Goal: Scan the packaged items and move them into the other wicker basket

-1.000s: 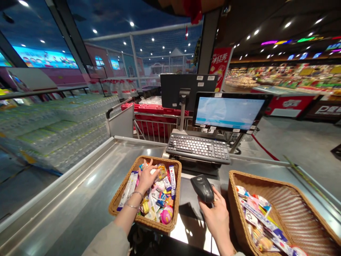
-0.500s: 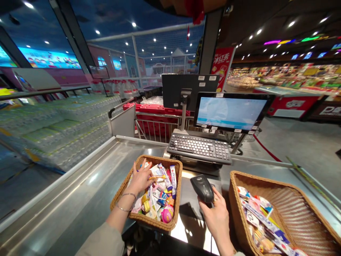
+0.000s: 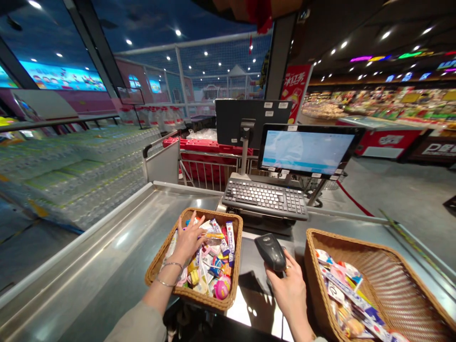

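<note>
My left hand (image 3: 188, 240) reaches into the left wicker basket (image 3: 158, 266), which is full of small packaged sweets and toys. Its thumb and fingers pinch a small clear packet with an orange strip (image 3: 213, 235), lifted slightly above the pile. My right hand (image 3: 290, 287) is closed around the handle of a black barcode scanner (image 3: 271, 251), held upright between the two baskets. A second wicker basket (image 3: 399, 266) at the right holds several packaged items along its left side.
A grey keyboard (image 3: 265, 197) and a touchscreen monitor (image 3: 308, 151) stand just behind the baskets on the steel checkout counter (image 3: 107, 256). A red shopping trolley (image 3: 206, 159) sits beyond the counter. Stacked water bottle packs (image 3: 71, 175) line the left.
My left hand has shifted a little left within the basket, closed its fingers on a small packet and raised it. My right hand with the scanner has stayed still.
</note>
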{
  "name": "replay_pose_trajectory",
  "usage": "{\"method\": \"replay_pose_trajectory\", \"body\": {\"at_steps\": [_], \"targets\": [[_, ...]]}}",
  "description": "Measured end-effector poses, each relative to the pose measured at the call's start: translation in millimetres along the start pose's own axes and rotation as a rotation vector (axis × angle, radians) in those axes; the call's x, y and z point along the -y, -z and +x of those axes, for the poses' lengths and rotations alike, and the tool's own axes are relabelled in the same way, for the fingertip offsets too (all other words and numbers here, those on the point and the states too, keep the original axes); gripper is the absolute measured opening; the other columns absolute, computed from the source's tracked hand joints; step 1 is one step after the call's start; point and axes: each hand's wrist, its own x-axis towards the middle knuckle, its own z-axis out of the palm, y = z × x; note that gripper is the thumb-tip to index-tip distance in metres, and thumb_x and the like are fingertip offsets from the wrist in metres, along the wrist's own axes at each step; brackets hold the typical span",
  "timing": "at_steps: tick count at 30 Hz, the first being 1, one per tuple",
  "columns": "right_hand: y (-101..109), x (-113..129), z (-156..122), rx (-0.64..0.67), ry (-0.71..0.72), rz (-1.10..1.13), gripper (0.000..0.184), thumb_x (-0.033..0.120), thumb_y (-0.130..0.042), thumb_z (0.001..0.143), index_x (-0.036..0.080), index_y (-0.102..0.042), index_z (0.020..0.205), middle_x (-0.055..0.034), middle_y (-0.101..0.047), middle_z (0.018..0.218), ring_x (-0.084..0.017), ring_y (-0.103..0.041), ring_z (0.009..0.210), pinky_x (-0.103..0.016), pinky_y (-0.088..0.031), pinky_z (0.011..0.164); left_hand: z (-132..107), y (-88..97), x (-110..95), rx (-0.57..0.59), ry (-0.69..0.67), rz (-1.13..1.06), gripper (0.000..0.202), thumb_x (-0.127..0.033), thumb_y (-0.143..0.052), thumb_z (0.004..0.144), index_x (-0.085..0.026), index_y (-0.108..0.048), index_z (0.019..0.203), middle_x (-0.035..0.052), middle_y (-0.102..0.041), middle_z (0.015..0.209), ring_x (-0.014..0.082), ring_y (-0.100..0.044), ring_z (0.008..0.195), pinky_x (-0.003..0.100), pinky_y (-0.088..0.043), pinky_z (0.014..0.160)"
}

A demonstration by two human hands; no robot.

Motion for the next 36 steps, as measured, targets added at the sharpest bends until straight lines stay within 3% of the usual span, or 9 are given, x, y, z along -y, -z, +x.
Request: {"method": "replay_pose_trajectory", "body": {"at_steps": [6,13,18,29,36], "targets": [[-1,-3,1,-0.007,0.056,-0.013,0.041,0.048,-0.067,0.068,0.020,-0.077,0.096,-0.0123,-0.070,0.121,-0.033,-0.054,0.128,-0.045,-0.045,0.105,-3,-6.8,8,0.039,-0.001,0.003,0.025,-0.026,-0.070,0.082,-0.036,-0.074,0.104,0.0012,-0.052,0.150,0.0364,-0.021,0.152,0.072,0.014,0.115],[-2,-1,3,0.009,0.048,-0.005,0.040,0.047,-0.067,0.068,0.019,-0.077,0.096,-0.0119,-0.071,0.121,-0.033,-0.054,0.129,-0.044,-0.045,0.106,-16,-17.1,10,0.087,0.081,0.057,0.068,-0.049,-0.078,0.073,-0.030,-0.059,0.135,0.0118,-0.037,0.160,0.0422,-0.015,0.152,0.076,0.015,0.111],[-3,3,5,0.015,0.059,0.003,0.039,0.046,-0.068,0.068,0.020,-0.078,0.094,-0.0116,-0.072,0.119,-0.033,-0.055,0.127,-0.045,-0.046,0.105,-11,-20.6,12,0.114,0.084,0.065,0.079,-0.056,-0.078,0.070,-0.030,-0.053,0.141,0.0137,-0.035,0.161,0.0441,-0.011,0.152,0.077,0.013,0.111],[-4,-2,7,0.020,0.081,-0.018,0.035,0.044,-0.067,0.070,0.020,-0.078,0.094,-0.0102,-0.072,0.119,-0.032,-0.053,0.129,-0.044,-0.045,0.106,-1,-18.5,1,0.083,0.033,0.004,0.040,-0.043,-0.080,0.072,-0.028,-0.071,0.108,0.0112,-0.041,0.158,0.0416,-0.015,0.152,0.075,0.012,0.113],[-4,-8,8,0.003,0.175,-0.050,0.036,0.037,-0.065,0.070,0.021,-0.076,0.100,-0.0092,-0.070,0.124,-0.033,-0.044,0.138,-0.050,-0.040,0.112,5,-5.6,-7,0.030,-0.012,0.052,0.041,-0.037,-0.078,0.075,-0.029,-0.070,0.114,0.0088,-0.035,0.161,0.0397,-0.014,0.153,0.072,0.012,0.116]]}}
